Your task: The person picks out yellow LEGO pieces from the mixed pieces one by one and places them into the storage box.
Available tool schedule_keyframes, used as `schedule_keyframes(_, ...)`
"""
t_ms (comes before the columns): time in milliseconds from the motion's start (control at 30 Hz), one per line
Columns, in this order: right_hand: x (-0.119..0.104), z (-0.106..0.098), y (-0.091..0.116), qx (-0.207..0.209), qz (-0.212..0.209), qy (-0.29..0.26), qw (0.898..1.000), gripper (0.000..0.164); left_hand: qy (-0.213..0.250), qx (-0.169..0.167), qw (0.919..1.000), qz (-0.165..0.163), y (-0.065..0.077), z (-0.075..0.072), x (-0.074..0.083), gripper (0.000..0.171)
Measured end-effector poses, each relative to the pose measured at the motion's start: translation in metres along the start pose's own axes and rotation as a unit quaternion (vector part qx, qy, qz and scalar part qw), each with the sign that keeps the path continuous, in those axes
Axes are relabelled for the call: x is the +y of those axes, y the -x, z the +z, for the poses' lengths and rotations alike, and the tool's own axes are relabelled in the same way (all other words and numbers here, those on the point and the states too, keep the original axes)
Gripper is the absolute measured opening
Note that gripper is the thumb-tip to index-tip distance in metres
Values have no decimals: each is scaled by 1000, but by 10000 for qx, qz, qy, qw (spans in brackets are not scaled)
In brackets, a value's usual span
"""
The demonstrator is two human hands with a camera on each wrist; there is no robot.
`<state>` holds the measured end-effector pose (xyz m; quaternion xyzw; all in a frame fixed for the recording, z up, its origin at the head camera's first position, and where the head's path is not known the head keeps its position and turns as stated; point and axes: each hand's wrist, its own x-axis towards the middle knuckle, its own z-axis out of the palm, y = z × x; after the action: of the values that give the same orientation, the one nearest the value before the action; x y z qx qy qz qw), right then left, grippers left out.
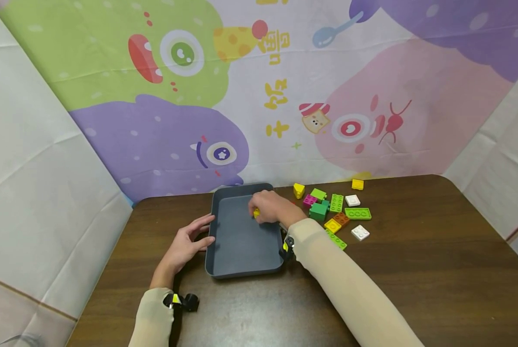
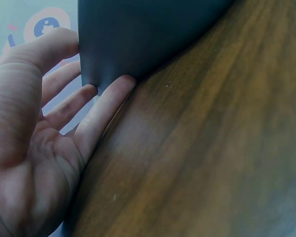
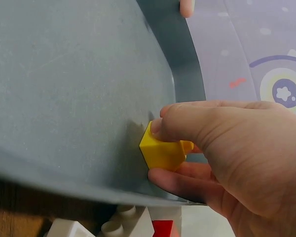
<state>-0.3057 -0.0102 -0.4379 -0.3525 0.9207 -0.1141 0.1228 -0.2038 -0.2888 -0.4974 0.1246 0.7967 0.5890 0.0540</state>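
A dark grey tray (image 1: 243, 246) with a raised rim lies on the table. Over its far right part, my right hand (image 1: 269, 206) pinches a yellow toy brick (image 3: 162, 150) between thumb and fingers, close to the tray's floor in the right wrist view. At the tray's left side, my left hand (image 1: 185, 246) has its fingers stretched out, with fingertips touching the outer wall in the left wrist view. That hand's palm (image 2: 44, 168) faces the tray wall (image 2: 133, 39).
Right of the tray lie several toy bricks: a green brick (image 1: 318, 211), a magenta brick (image 1: 310, 200), a brown brick (image 1: 341, 219), white bricks such as one (image 1: 360, 233) nearest the front, and a long lime brick (image 1: 358, 213). A printed cloth (image 1: 280, 159) hangs behind the table.
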Motion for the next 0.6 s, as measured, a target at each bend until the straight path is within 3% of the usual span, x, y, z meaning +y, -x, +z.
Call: schedule_keyframes(600, -5, 0, -1, -236, 139, 1, 9996, 29, 51, -24, 10000, -31, 1, 0, 1, 63)
